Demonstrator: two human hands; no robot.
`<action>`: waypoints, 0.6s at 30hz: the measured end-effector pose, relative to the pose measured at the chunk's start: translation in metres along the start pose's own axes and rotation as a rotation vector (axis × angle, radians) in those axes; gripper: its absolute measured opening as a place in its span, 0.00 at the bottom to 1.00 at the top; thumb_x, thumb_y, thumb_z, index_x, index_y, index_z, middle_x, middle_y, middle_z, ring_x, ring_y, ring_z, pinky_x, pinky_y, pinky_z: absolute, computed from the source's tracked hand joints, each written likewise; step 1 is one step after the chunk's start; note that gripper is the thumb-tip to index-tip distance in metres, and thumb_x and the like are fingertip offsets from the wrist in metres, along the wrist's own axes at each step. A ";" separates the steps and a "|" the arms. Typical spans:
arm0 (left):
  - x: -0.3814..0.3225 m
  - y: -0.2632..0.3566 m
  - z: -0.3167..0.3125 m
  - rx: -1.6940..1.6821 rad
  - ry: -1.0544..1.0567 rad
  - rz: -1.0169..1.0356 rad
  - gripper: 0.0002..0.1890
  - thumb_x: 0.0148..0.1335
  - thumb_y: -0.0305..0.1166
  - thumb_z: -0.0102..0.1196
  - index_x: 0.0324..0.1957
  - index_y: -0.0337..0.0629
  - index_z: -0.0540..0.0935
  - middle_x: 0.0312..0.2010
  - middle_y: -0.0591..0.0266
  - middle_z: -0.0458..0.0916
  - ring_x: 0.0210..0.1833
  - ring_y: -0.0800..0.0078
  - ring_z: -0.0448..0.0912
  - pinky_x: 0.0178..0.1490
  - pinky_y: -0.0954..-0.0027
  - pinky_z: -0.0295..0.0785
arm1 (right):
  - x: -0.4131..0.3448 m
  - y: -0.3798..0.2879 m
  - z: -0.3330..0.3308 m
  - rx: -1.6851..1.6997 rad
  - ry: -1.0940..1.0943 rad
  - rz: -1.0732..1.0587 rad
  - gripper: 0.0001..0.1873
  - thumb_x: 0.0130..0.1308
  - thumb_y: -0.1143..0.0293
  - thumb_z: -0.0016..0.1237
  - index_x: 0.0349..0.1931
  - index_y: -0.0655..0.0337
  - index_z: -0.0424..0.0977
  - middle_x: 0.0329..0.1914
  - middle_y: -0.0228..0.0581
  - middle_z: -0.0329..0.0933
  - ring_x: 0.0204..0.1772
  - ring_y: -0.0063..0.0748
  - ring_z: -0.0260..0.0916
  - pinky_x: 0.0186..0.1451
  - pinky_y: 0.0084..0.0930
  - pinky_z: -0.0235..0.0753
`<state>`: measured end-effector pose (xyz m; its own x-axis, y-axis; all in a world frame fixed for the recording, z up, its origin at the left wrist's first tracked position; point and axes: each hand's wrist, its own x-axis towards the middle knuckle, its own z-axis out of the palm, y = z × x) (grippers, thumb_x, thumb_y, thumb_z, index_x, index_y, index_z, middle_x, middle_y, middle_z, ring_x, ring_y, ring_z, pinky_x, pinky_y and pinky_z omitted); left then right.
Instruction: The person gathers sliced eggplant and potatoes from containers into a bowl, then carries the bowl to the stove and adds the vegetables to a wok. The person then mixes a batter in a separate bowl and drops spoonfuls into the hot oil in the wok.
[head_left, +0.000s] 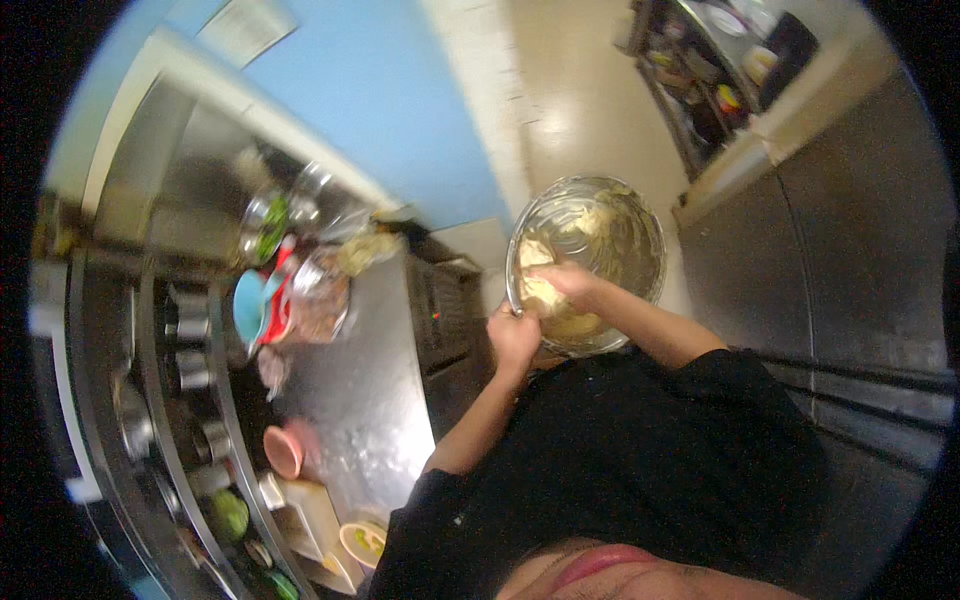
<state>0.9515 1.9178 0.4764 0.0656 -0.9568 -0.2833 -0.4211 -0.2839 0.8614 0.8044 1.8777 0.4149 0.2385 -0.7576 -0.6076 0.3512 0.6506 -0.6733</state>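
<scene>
A large round metal mixing bowl (646, 225) is in front of my body, its inner wall smeared with a pale, creamy mixture. My left hand (514, 334) grips the bowl's rim on the near left side. Inside the bowl, my right hand (571, 285) touches a thick clump of pale dough-like mixture (541, 294) against the left wall. The fingers of that hand are blurred and partly sunk in the clump, so their closure is unclear. More mixture (592, 219) clings to the far side of the bowl.
Left of me runs a steel counter (375, 360) holding a light-blue bowl (249, 306), a pink container (283, 452) and a clear bowl of greens (264, 229). Metal shelving (180, 435) with pans lies beyond. On my right stand large steel doors (847, 247). A cluttered rack (697, 82) is farther ahead.
</scene>
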 end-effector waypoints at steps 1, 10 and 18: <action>0.003 0.009 0.017 -0.144 -0.062 0.034 0.03 0.47 0.21 0.51 0.26 0.33 0.77 0.19 0.68 0.75 0.21 0.81 0.69 0.25 0.74 0.65 | -0.002 -0.022 -0.021 -0.200 0.033 -0.133 0.24 0.62 0.71 0.50 0.58 0.65 0.62 0.45 0.42 0.75 0.41 0.33 0.76 0.41 0.23 0.79; 0.085 0.101 0.226 -0.297 -0.304 -0.124 0.13 0.48 0.19 0.48 0.39 0.29 0.76 0.31 0.59 0.78 0.30 0.73 0.73 0.34 0.71 0.69 | -0.058 -0.162 -0.263 -1.075 0.444 -0.678 0.19 0.51 0.59 0.57 0.41 0.59 0.77 0.37 0.48 0.79 0.41 0.43 0.77 0.47 0.34 0.75; 0.116 0.129 0.286 -0.319 -0.205 -0.195 0.11 0.47 0.19 0.48 0.36 0.31 0.77 0.30 0.58 0.79 0.30 0.73 0.75 0.34 0.70 0.71 | -0.054 -0.166 -0.348 -0.677 0.496 -0.328 0.27 0.59 0.56 0.52 0.54 0.64 0.70 0.54 0.46 0.73 0.54 0.37 0.72 0.57 0.33 0.71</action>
<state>0.6458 1.7885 0.4338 -0.0790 -0.8603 -0.5037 -0.1154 -0.4940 0.8618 0.4179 1.8287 0.4127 -0.2528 -0.9030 -0.3473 -0.3135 0.4161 -0.8536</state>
